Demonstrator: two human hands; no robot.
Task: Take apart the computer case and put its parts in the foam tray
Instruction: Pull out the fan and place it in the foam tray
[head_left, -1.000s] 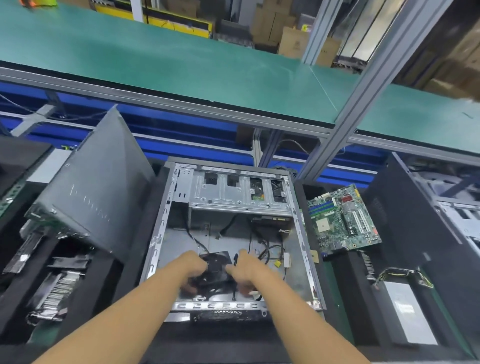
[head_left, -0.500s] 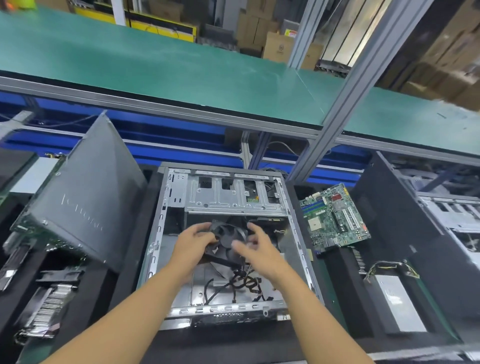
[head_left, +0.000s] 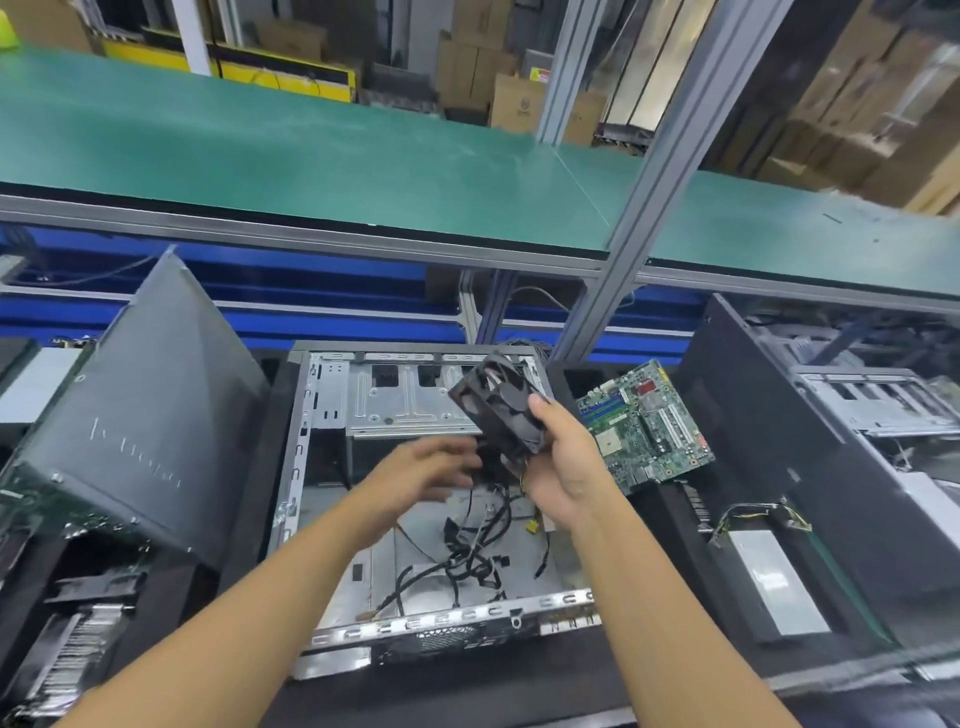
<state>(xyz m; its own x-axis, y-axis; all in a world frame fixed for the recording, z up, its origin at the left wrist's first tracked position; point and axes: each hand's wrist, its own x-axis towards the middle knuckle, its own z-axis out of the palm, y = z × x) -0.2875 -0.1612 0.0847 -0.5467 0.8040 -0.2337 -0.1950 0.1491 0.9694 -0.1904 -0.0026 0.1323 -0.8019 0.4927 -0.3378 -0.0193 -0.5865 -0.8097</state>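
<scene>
An open metal computer case (head_left: 332, 395) lies flat in front of me, with loose black cables (head_left: 467, 551) on its floor. My right hand (head_left: 563, 462) grips a black case fan (head_left: 501, 402) and holds it tilted above the case's right half. My left hand (head_left: 423, 475) hovers just left of the fan's lower edge, blurred, with its fingers near the fan's dangling cable. Black foam tray (head_left: 670, 525) to the right holds a green motherboard (head_left: 647, 423) and a silver power supply (head_left: 774, 582).
A dark side panel (head_left: 140, 415) leans upright on the left above heatsink parts (head_left: 72, 660). A second black case (head_left: 831, 441) stands at the right. A green conveyor shelf (head_left: 311, 150) on aluminium posts runs across behind the case.
The fan came out of the case's near end and rose up and right. It is now held by the right hand alone while the left hand has slipped below it.
</scene>
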